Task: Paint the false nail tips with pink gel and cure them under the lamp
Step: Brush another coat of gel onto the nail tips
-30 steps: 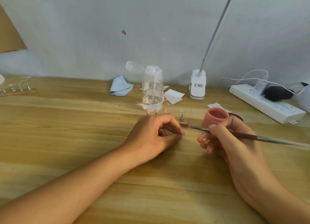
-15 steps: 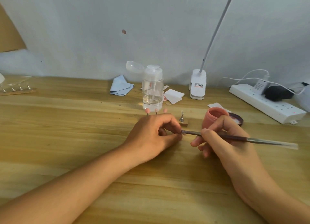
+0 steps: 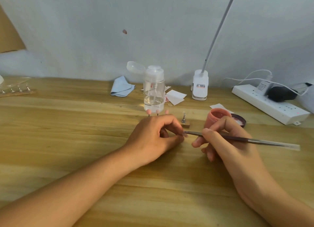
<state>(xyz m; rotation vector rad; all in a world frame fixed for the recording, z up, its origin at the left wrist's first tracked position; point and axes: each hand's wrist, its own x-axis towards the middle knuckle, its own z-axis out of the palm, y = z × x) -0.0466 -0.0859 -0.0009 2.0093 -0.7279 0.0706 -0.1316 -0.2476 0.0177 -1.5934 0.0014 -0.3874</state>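
My left hand (image 3: 155, 135) rests on the wooden table with fingers curled, pinching a small nail tip (image 3: 184, 135) between thumb and forefinger; most of the tip is hidden. My right hand (image 3: 226, 141) grips a thin brush (image 3: 241, 139), whose point touches that tip. Three pink painted tips (image 3: 157, 111) stand on pins just behind my left hand. A clear unpainted tip (image 3: 183, 116) stands on the wooden holder block (image 3: 185, 124). The open pink gel pot (image 3: 215, 116) sits behind my right hand, its lid (image 3: 240, 121) beside it. The white clip lamp (image 3: 200, 85) stands at the back.
A clear pump bottle (image 3: 154, 92) stands behind the tips, with a blue cloth (image 3: 122, 89) and paper squares (image 3: 175, 96) near it. A white power strip (image 3: 270, 104) with a black plug lies at the right. Another rack of tips (image 3: 16, 90) lies far left.
My right hand moved left and down from the gel pot, bringing the brush point onto the tip that my left hand pinches. My left hand stayed still.
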